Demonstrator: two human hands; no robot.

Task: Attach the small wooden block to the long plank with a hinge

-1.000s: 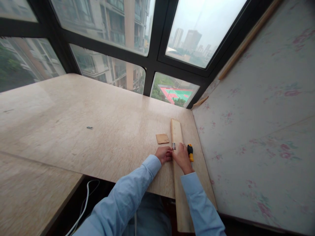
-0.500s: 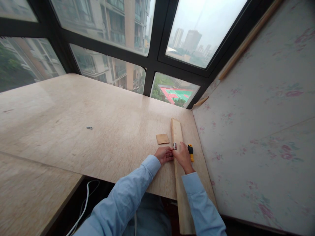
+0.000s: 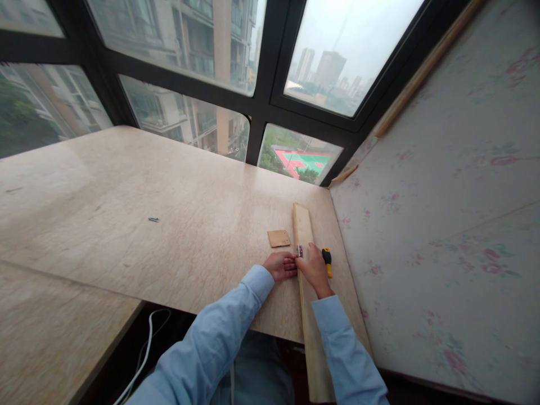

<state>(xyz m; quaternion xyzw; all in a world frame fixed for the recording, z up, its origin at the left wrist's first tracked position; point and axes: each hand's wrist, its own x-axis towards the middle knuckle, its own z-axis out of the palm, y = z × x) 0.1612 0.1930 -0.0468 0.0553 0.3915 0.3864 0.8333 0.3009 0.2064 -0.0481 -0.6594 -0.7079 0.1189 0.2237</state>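
A long pale wooden board (image 3: 304, 222) lies along the right side of the countertop, its near end jutting past the front edge. On its left edge sits a small shiny metal hinge (image 3: 300, 251), partly covered by fingers. My right hand (image 3: 314, 267) rests over the board, closed, its thumb and fingertips pinching the near end of the hinge. From the left, my left hand (image 3: 280, 266) comes in with curled fingers, the tips meeting the right thumb at the hinge; what exactly they pinch is hidden. Right of the board lies a yellow-and-black screwdriver (image 3: 327, 262).
A small square brown piece (image 3: 278, 238) lies left of the board. Several small screws (image 3: 153, 219) rest farther left on the marbled countertop (image 3: 189, 242). A flowered wall (image 3: 422, 236) bounds the right side, dark-framed windows the back. A white cable (image 3: 145, 349) hangs below the front edge.
Almost nothing differs. My left hand has shifted very slightly to the left, while the board and my right hand stay in place.
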